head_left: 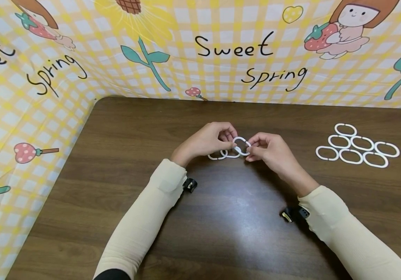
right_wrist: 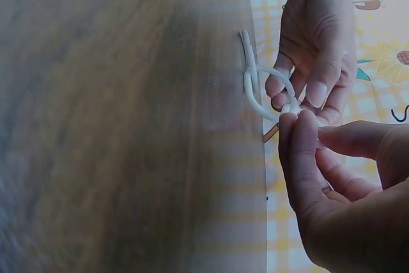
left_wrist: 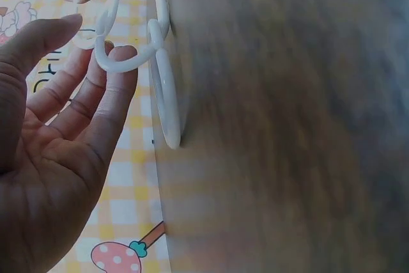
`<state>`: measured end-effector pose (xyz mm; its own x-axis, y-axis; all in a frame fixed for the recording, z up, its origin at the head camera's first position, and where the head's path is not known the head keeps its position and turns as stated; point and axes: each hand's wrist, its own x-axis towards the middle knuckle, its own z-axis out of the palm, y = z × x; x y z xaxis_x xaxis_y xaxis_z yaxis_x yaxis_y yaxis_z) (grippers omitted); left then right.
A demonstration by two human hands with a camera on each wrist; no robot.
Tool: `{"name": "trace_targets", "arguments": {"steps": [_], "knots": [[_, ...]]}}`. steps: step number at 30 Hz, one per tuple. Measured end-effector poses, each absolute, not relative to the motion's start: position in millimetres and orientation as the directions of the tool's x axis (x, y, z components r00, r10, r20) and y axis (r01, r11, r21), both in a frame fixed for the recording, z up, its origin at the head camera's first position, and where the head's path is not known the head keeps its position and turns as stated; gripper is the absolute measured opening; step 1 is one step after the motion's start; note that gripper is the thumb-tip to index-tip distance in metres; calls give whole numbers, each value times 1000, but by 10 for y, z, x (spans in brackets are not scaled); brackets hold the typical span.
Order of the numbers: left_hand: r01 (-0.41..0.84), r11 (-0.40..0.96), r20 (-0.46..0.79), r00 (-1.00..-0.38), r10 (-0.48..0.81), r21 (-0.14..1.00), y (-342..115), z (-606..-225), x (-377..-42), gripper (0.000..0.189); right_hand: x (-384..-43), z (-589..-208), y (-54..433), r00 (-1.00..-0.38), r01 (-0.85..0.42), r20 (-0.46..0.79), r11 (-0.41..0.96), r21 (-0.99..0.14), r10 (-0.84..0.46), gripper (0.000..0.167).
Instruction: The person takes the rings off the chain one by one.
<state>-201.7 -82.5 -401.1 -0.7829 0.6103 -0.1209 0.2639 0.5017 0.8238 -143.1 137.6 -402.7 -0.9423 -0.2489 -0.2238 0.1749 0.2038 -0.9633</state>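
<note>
In the head view, my left hand [head_left: 209, 139] and right hand [head_left: 272, 149] meet over a short chain of white plastic C-shaped links. The right thumb and fingers pinch an upright link [head_left: 241, 138]. Curled left fingers hold the chain's near side, touching where this link joins its neighbour; in the left wrist view a gap shows between the left thumb and fingertips, with a link [left_wrist: 130, 66] across the fingertips. Another link [head_left: 217, 158] lies at the chain's left end on the table. In the right wrist view, the right fingertips [right_wrist: 297, 123] hide part of the pinched link.
Several loose white links [head_left: 351, 156] lie grouped in rows at the right of the brown wooden table [head_left: 116, 194]. A yellow checked cloth [head_left: 218, 74] hangs behind and along the left edge. Both sleeves carry small black wrist cameras.
</note>
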Motion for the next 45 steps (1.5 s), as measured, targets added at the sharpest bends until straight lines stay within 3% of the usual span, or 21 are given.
{"name": "trace_targets", "arguments": {"steps": [21, 32, 45], "knots": [[191, 543, -228, -758, 611, 818, -909, -3982, -2016, 12, -1441, -4008, 1453, -944, 180, -226, 200, -963, -239, 20], [217, 574, -259, -730, 632, 789, -917, -3994, -2021, 6, -1437, -3998, 1477, -944, 186, -226, 179, -966, -241, 21], [223, 586, -255, -741, 621, 779, -920, -3989, -2015, 3, -1448, -4024, 1521, -943, 200, -236, 165, -966, -236, 21]]}}
